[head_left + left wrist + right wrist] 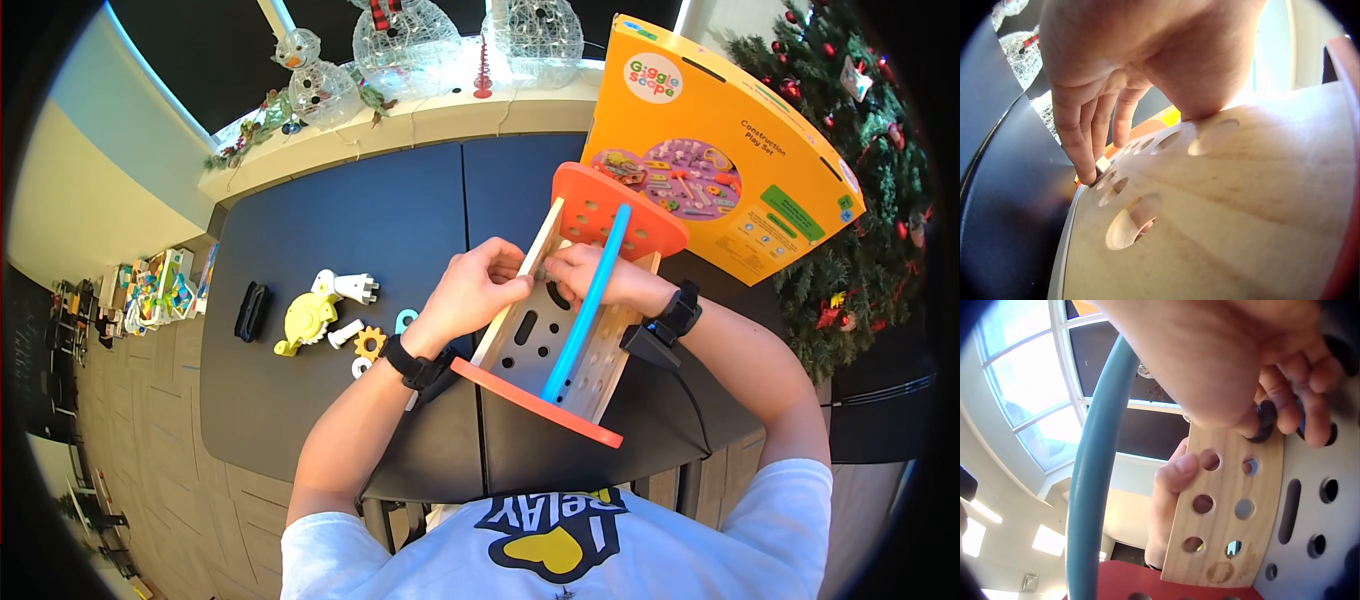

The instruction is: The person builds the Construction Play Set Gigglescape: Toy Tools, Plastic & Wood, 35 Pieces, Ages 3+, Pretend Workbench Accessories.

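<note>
A toy toolbox (520, 325) with orange end panels, wooden sides and a grey perforated base stands tilted in front of me. A blue rod (590, 300) runs between its ends as a handle. My left hand (475, 290) grips the left wooden side panel (1241, 187), thumb at the top edge and fingers reaching down the outer face. There the fingertips meet a small pale piece (1104, 164). My right hand (610, 280) reaches inside, under the rod, and pinches a small dark rounded piece (1265, 422) against the panel's inner face. Its exact kind I cannot tell.
Left on the dark table (300, 210) lie a yellow-green toy drill (308, 318), a white bolt (345, 333), an orange gear (369, 344), a blue piece (405, 320) and a black case (252, 311). An upright yellow box (720, 130) stands behind the toolbox, beside a decorated tree (850, 120).
</note>
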A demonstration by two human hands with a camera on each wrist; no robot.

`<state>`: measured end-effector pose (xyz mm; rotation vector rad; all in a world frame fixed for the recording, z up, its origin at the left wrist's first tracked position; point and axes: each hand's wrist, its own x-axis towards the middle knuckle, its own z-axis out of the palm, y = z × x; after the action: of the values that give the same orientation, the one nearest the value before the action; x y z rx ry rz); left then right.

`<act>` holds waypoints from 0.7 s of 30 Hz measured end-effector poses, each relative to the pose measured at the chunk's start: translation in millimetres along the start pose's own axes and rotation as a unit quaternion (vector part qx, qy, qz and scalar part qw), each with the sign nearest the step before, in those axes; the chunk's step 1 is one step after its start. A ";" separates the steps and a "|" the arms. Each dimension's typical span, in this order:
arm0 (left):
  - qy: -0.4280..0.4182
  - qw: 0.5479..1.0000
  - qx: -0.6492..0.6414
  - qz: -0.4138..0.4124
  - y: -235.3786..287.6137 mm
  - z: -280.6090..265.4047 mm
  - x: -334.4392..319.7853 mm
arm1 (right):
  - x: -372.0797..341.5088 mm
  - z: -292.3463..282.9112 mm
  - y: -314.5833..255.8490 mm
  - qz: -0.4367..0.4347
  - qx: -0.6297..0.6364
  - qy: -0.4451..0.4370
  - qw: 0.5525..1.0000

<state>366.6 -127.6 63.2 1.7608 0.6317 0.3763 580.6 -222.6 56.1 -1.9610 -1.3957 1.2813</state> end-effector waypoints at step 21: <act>0.001 1.000 0.010 0.000 -1.4 0.1 1.1 | -10.1 -0.2 -10.5 -0.012 -0.049 -0.004 0.999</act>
<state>367.2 -126.8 61.7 1.7802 0.6385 0.3730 574.6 -227.3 68.5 -1.9988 -1.5073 1.2329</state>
